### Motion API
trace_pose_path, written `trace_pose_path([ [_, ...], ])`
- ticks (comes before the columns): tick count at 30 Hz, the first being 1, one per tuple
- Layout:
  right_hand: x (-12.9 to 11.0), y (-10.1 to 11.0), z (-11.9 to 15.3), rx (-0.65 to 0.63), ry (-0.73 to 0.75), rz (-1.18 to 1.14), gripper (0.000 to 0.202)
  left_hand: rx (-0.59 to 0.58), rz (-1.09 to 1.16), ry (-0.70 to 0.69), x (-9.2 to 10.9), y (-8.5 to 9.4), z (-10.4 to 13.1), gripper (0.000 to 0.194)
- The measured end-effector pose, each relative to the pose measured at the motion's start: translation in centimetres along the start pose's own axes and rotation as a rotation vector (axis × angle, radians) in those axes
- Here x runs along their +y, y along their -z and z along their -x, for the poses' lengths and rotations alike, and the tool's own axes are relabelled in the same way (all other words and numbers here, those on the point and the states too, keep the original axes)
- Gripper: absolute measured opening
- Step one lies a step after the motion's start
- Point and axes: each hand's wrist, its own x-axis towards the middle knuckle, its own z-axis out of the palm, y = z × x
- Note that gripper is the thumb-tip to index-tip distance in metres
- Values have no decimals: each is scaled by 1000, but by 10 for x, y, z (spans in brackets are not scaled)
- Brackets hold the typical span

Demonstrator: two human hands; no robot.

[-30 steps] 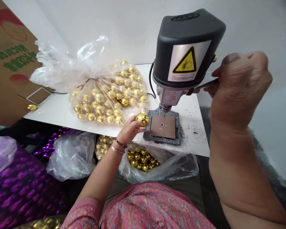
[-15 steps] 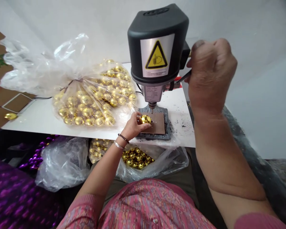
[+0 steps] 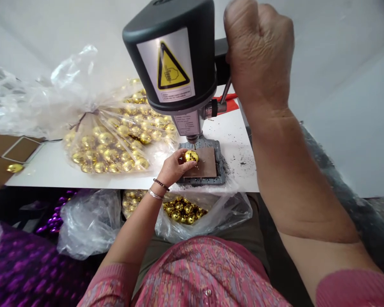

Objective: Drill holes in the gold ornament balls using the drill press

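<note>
My left hand (image 3: 173, 167) pinches a gold mirror-tiled ball (image 3: 191, 157) between thumb and fingers. The ball sits over a brown board (image 3: 208, 165) on the grey base (image 3: 220, 170) of a small drill press (image 3: 166, 55). Just above the ball is the drill chuck (image 3: 192, 138) with its thin bit; whether the bit touches the ball I cannot tell. High on the right, my right hand (image 3: 259, 55) is closed around the end of the press's feed lever (image 3: 225, 91), whose grip is hidden by the fingers.
A tied clear bag of gold balls (image 3: 105, 145) lies left on the white table (image 3: 141, 181). An open bag of gold balls (image 3: 184, 211) rests below the table edge. Dark shavings (image 3: 240, 157) lie right of the base. Purple balls (image 3: 28, 260) fill the lower left.
The view has shifted, so the press appears farther left and larger. The ball is now more directly beneath the bit. My right hand, still on the lever, appears higher.
</note>
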Motion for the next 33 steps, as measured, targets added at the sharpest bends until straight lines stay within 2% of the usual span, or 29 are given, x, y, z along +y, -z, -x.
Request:
trace_pose_path([
  [6,0,-2,-2,-1,-12,101,40,-22,-110,-13,6,0,-2,53],
  [12,1,-1,-3,-11,9,50,39,-28,-315,-89,22,-2,-6,48],
  [15,1,-1,-2,-20,15,52,38,-24,-345,-115,25,-6,-11,47],
  [22,8,-1,0,-20,68,-6,38,-127,-16,-31,14,-16,-17,60],
  [25,13,0,3,-9,101,-59,35,-110,99,5,7,-20,-16,67],
  [29,22,10,27,59,274,-140,40,-79,124,11,2,-23,-15,72],
  [31,29,19,49,73,349,-24,33,-76,117,-7,0,-24,-15,71],
  [33,39,26,73,78,380,117,18,-76,111,-30,-2,-24,-15,70],
])
